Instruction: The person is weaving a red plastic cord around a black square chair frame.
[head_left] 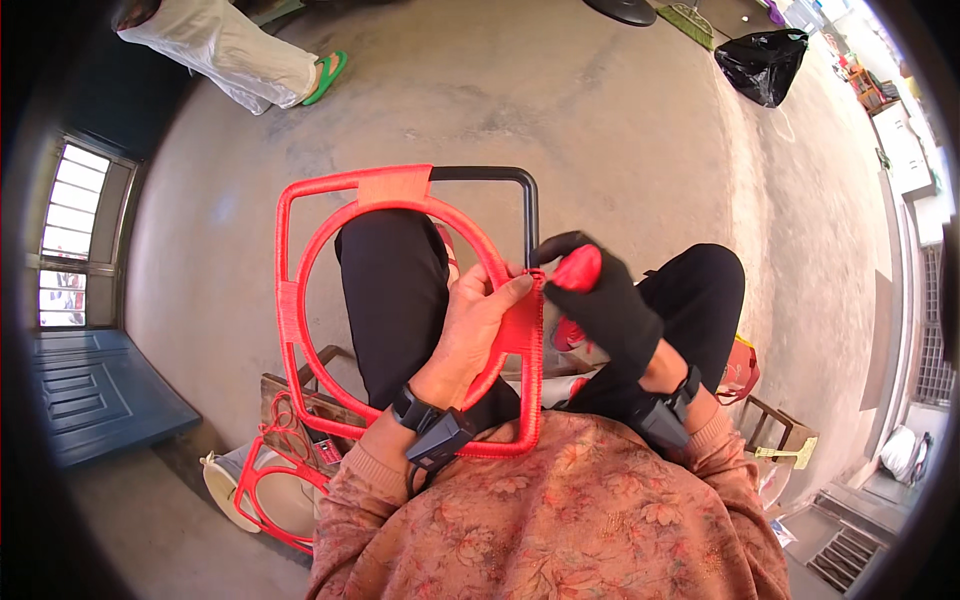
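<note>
A rounded square frame (393,184) with a ring inside it rests over my lap, mostly wrapped in glossy red cord. Its upper right corner is a bare black tube (531,215). My left hand (468,318), ungloved, pinches the frame's right side between thumb and fingers, just where the red wrapping meets the black. In a black glove, my right hand (618,312) is closed around a bundle of red cord (577,268), close to the right of that same spot. Any strand between bundle and frame is too small to make out.
Low on the left, another red frame (248,492) leans by a pale round container (225,495). Someone's leg in white trousers (240,55) with a green slipper (326,78) is at the far left. A black plastic bag (763,68) and broom (688,24) lie far right.
</note>
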